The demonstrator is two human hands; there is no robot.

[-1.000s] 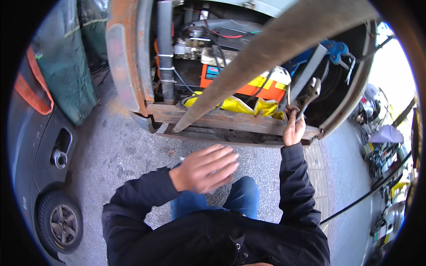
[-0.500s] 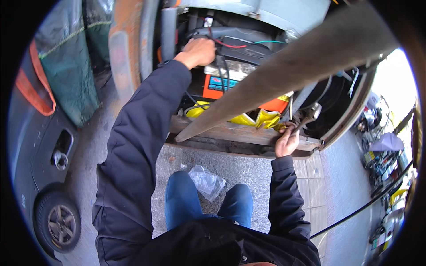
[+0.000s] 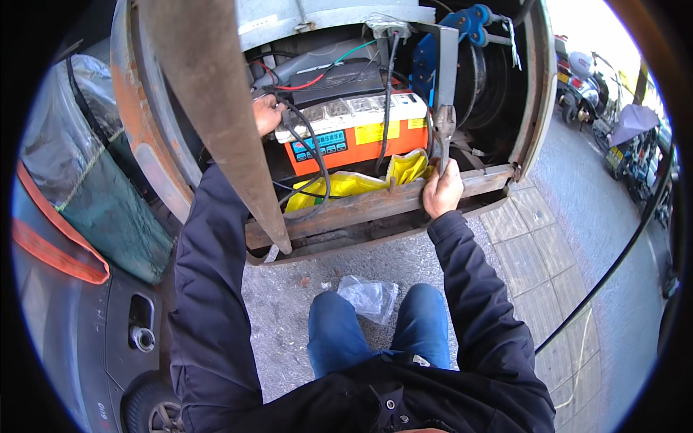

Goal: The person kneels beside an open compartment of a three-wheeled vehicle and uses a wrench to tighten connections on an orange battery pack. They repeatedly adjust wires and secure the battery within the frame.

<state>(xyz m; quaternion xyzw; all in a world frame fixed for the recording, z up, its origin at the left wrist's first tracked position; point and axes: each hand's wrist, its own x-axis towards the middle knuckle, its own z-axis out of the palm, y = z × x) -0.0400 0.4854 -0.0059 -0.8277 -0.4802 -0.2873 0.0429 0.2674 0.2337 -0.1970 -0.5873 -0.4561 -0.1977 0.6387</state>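
Note:
My right hand (image 3: 442, 189) is closed around the handles of metal pliers (image 3: 445, 124), jaws pointing away from me, at the compartment's front rail (image 3: 346, 211). My left hand (image 3: 268, 115) reaches behind a long brown bar (image 3: 209, 108) to the left end of an orange box with a white top (image 3: 351, 137), which looks like a battery. Its fingers are curled by black cables (image 3: 307, 130); what they hold is hidden. A black case (image 3: 336, 81) with a red and a green wire lies behind the box. Crumpled yellow material (image 3: 346, 185) lies between box and rail.
A blue metal bracket (image 3: 426, 61) and a dark wheel-like part fill the compartment's right. A clear plastic bag (image 3: 369, 297) lies on the ground by my knees. To the left stands a grey vehicle (image 3: 79, 346); parked motorbikes (image 3: 635, 155) line the right.
The view has shifted to the right, and the brown bar now crosses the left side. My left hand has moved down beside the box. The pliers, tilted before, now stand straighter in my right hand.

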